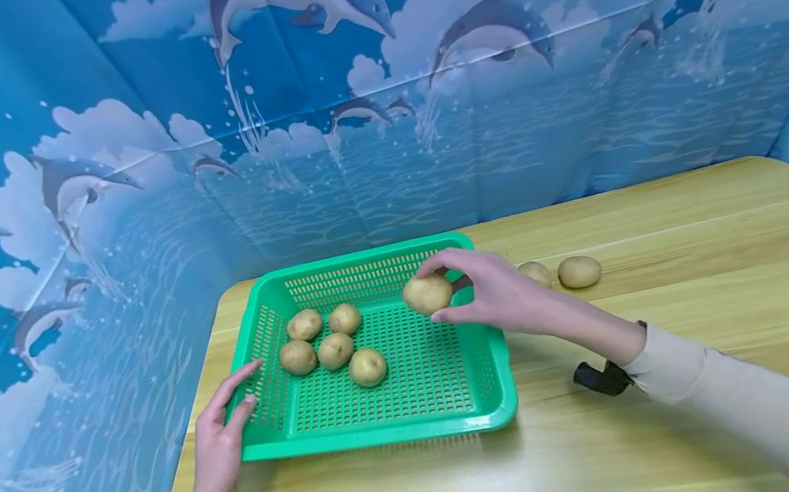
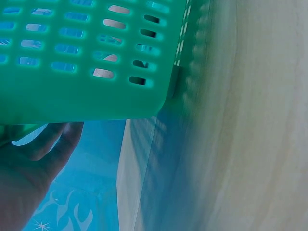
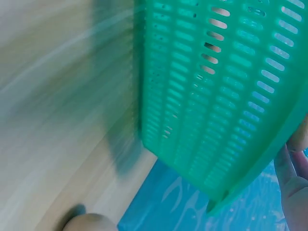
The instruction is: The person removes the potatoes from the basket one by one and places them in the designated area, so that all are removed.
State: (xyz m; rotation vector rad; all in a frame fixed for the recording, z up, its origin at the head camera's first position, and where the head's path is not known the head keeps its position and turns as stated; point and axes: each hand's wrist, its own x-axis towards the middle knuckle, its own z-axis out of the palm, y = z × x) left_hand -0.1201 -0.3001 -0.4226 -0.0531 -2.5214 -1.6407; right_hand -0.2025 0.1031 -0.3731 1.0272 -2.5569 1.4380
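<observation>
In the head view my right hand (image 1: 494, 286) pinches a potato (image 1: 427, 294) between thumb and fingers, above the right part of the green plastic basket (image 1: 383, 436). Several potatoes (image 1: 336, 351) lie on the basket's left half. My left hand (image 1: 218, 443) holds the basket's left rim, fingertips reaching over its edge; the left wrist view shows its fingers (image 2: 65, 142) against the rim. At the right edge of the right wrist view, part of the right hand (image 3: 293, 187) and the held potato show beside the rim.
Right of the basket, two potatoes lie on the wooden table (image 1: 709, 277): one (image 1: 580, 271) in full view, another (image 1: 536, 273) partly behind the right hand. A blue dolphin-print curtain (image 1: 369, 174) hangs along the back and left. Black wrist cameras sit on both wrists.
</observation>
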